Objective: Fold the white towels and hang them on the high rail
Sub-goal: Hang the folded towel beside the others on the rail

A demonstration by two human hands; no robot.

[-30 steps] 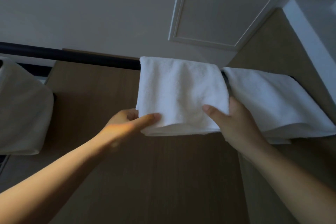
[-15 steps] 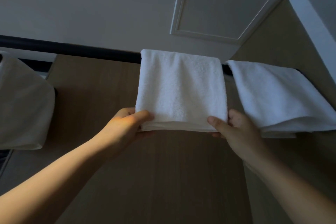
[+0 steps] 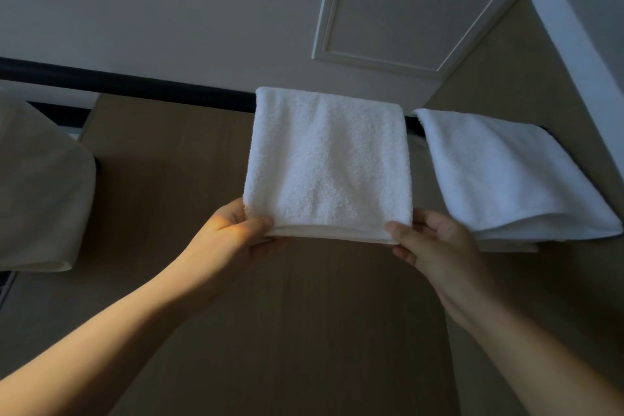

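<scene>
A folded white towel (image 3: 327, 162) hangs over the black high rail (image 3: 128, 84) in the middle of the view. My left hand (image 3: 233, 233) pinches its lower left corner, thumb on the front face. My right hand (image 3: 429, 243) pinches the lower right corner the same way. A second folded white towel (image 3: 506, 176) hangs over the rail just to the right, apart from both hands. The rail is hidden behind both towels.
A pale cloth (image 3: 37, 186) hangs at the far left, lower than the rail. A wooden panel (image 3: 189, 159) stands behind the towels. Above is the ceiling with a white framed hatch (image 3: 398, 0). A white wall edge (image 3: 580, 54) closes in the right side.
Both hands slid down the middle towel to its bottom corners, and the towel now hangs straighter. The view tilted slightly, so rail and towels sit a little higher.
</scene>
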